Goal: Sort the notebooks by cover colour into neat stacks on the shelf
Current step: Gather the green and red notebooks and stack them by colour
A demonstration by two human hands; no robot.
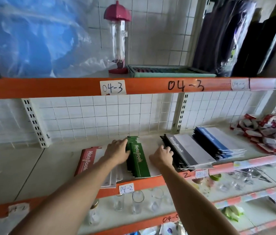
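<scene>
Two bare hands reach onto a shelf (62,165) w/ an orange front rail labelled 04-2. The left hand (117,150) lies fingers fairly straight over the left edge of the green notebook stack (138,159), pressing or nudging it; nothing pinched. The right hand (162,156) sits between the green stack and the black notebook stack (181,153), fingers bent over the black stack's left edge; can't tell if it grips or only pushes.

Notebooks sit in four colour groups, left to right: red notebook stack (87,160), green, black, blue notebook stack (210,141). All fanned, edges stepped, not squared.

Risks, as a judgement: the green stack's near end reaches the shelf's front rail, and the red one overhangs it slightly, so a sideways shove could tip copies off the front onto the glasses (138,200) on the shelf below. Pushing one edge only may skew the fan further instead of squaring it. The black stack overlaps the blue stack's near corner area; sliding it right could mix the two.

Containers: a clear bottle w/ pink lid (117,38) on the upper shelf, mostly empty, something dark at the bottom. Beside it a green tray (171,71) holding rows of small dark and red items, too small to identify. Far right on the notebook shelf, a loose heap of red-and-white packets (267,134), no box visible.
</scene>
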